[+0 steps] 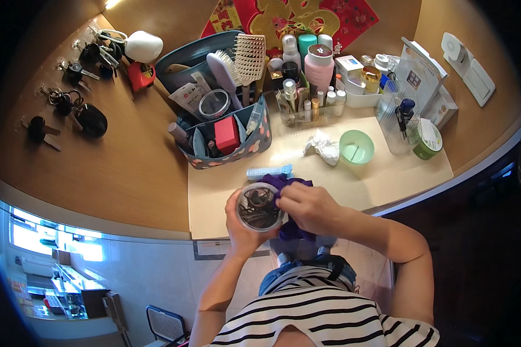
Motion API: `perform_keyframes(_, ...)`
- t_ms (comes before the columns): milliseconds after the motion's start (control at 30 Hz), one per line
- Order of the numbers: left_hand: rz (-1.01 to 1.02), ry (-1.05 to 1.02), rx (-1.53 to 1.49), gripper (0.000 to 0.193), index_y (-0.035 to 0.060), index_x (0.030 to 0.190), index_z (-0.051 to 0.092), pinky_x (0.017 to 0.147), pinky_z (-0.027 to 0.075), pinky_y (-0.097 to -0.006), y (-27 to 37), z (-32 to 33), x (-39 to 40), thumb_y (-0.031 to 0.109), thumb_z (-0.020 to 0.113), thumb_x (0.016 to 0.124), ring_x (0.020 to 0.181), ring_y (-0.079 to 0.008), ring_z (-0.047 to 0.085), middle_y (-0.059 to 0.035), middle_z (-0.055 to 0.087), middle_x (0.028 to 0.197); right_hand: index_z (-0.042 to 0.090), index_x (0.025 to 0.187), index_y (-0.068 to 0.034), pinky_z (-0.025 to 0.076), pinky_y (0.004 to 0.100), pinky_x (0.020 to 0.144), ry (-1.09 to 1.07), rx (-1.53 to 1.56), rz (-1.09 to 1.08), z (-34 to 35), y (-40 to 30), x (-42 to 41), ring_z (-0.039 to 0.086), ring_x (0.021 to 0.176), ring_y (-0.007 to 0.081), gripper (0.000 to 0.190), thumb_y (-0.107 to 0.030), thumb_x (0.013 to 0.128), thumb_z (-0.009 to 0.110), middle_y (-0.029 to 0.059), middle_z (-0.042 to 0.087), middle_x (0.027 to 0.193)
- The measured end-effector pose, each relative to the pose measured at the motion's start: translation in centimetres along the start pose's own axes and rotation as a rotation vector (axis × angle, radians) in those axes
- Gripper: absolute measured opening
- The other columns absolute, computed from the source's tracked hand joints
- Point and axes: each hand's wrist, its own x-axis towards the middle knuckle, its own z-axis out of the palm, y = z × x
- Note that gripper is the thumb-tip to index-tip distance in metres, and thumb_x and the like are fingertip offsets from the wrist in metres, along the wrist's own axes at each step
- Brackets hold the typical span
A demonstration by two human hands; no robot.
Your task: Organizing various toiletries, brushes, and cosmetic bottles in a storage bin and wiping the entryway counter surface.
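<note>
My left hand (243,230) holds a round clear container (260,207) with many thin dark pieces, perhaps hairpins, and a dark loop inside. At the container's right rim, my right hand (306,201) grips a purple cloth (293,230), which hangs beneath it and shows behind the container too. Just beyond the cloth lies a light blue, slim item (267,172). A crumpled white tissue (323,147) sits beside a pale green bowl (357,147) holding a thin stick.
A patterned fabric organizer (247,149) with hairbrushes and a red box stands at back left. Behind are a clear tray (314,112) of small bottles and a pink jar (319,69). A ribbed clear holder (399,126) and green tub (427,141) stand right. Keys (37,130) hang left.
</note>
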Motion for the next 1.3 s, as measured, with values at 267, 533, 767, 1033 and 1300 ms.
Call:
perform_keyframes(267,0.032,-0.035,0.086,0.102,0.0029,0.123,0.029,0.090,0.040,-0.0354,0.9,-0.4,-0.5,0.014,0.087,0.040,0.104,-0.0270,0.050,-0.0165,0.047,0.115,0.051,0.077,-0.005,0.048,0.0333,0.057,0.026,0.059,-0.018,1.2,0.4,3.6,0.056,0.076,0.0260,0.014,-0.007,0.065,0.057,0.0077,0.052,0.079)
perform_keyframes(533,0.029,0.005,0.056,0.102,0.0031,0.123,0.029,0.089,0.040,-0.0330,1.1,0.1,-0.4,0.013,0.084,0.038,0.100,-0.0229,0.050,-0.0123,0.047,0.111,0.050,0.073,-0.006,0.048,0.0339,0.058,-0.054,0.090,-0.095,0.0,1.0,2.7,0.056,0.074,0.0233,0.013,-0.007,0.064,0.060,0.0075,0.051,0.076)
perform_keyframes(767,0.115,0.012,0.066,0.103,0.0040,0.123,0.031,0.089,0.041,-0.0352,-0.1,0.6,0.0,0.016,0.087,0.037,0.103,-0.0279,0.050,-0.0157,0.047,0.115,0.052,0.075,-0.005,0.048,0.0314,0.058,-0.049,0.218,-0.211,0.9,-1.5,2.2,0.055,0.074,0.0244,0.011,-0.006,0.065,0.057,0.0076,0.050,0.075)
perform_keyframes(1033,0.174,-0.016,0.018,0.102,0.0031,0.124,0.026,0.091,0.038,-0.0345,-0.2,0.4,-0.7,0.016,0.086,0.042,0.104,-0.0247,0.048,-0.0146,0.043,0.115,0.055,0.079,-0.005,0.047,0.0341,0.057,0.113,0.014,0.216,1.0,0.7,2.3,0.056,0.070,0.0259,0.009,-0.008,0.072,0.059,0.0087,0.052,0.075)
perform_keyframes(1300,0.117,-0.049,-0.066,0.103,0.0043,0.123,0.025,0.092,0.039,-0.0347,-0.3,-0.1,-0.8,0.015,0.085,0.041,0.105,-0.0237,0.047,-0.0133,0.041,0.115,0.059,0.082,-0.006,0.047,0.0350,0.063,0.212,0.361,0.176,1.3,1.8,2.8,0.055,0.073,0.0274,0.008,-0.013,0.078,0.058,0.0085,0.051,0.079)
